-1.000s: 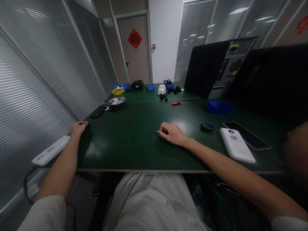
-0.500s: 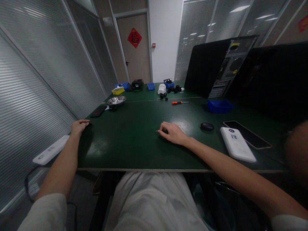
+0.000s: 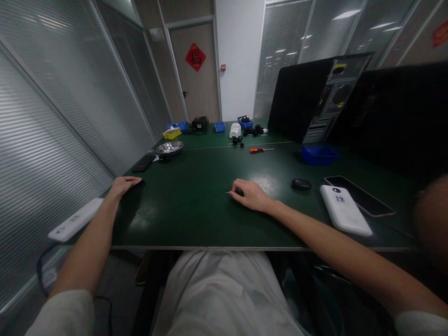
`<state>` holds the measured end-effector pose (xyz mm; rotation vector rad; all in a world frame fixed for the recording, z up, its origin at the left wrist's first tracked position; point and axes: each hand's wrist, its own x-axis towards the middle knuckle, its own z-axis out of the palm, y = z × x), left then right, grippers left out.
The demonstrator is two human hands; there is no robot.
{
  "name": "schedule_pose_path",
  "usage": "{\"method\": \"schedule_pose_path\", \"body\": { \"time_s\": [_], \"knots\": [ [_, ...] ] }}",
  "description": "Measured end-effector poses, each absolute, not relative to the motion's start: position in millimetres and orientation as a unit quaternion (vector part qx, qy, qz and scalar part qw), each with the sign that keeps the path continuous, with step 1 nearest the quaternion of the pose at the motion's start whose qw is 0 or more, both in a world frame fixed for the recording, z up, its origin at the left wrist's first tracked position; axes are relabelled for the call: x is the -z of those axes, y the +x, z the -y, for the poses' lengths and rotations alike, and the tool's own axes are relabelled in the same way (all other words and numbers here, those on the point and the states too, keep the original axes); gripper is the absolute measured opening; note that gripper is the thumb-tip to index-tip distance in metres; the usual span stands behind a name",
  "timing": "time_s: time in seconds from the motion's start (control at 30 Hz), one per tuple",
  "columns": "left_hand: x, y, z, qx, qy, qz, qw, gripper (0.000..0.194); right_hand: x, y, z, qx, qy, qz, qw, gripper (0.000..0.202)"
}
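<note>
My left hand [image 3: 126, 185] is over the left side of the green table [image 3: 189, 214], palm down, with its fingers pinched together. A small dark piece [image 3: 141, 181] shows at its fingertips; its kind is too small to make out. Near the table's middle, my right hand [image 3: 250, 193] rests with curled fingers closed on a small black object [image 3: 240, 192]. A thin pale tip sticks out of that grip to the left, and the rest is hidden by the fingers. Beyond my right hand lies an orange-and-black screwdriver [image 3: 258, 150].
On the right are a black mouse [image 3: 301, 184], a white power bank [image 3: 345, 210], a phone [image 3: 360, 196] and a blue tray [image 3: 320, 155]. A metal bowl [image 3: 170, 148] and a dark phone [image 3: 143, 163] sit at left. Black parts [image 3: 255, 130] and small bins stand at the back.
My left hand has moved right, inward over the table, with the small dark piece at its fingertips. My right hand has stayed nearly still.
</note>
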<state>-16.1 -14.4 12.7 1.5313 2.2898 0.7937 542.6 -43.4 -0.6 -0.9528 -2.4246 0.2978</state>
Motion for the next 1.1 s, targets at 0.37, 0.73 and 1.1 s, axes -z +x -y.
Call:
{"method": "schedule_pose_path", "body": {
  "time_s": [0.37,0.73,1.1],
  "knots": [
    [-1.7,215.3,21.6,-0.224,0.756,-0.494,0.367,0.038,-2.1,541.7,46.0,-0.111,-0.352,0.898,0.238,0.015],
    [3.9,284.9,43.1,-0.294,0.795,-0.420,0.324,0.043,-6.5,543.8,47.4,-0.105,-0.362,0.900,0.219,0.012],
    [1.3,282.1,52.7,-0.279,0.833,-0.391,0.276,0.036,-7.0,543.2,49.6,-0.099,-0.355,0.905,0.214,0.012]
  ]
}}
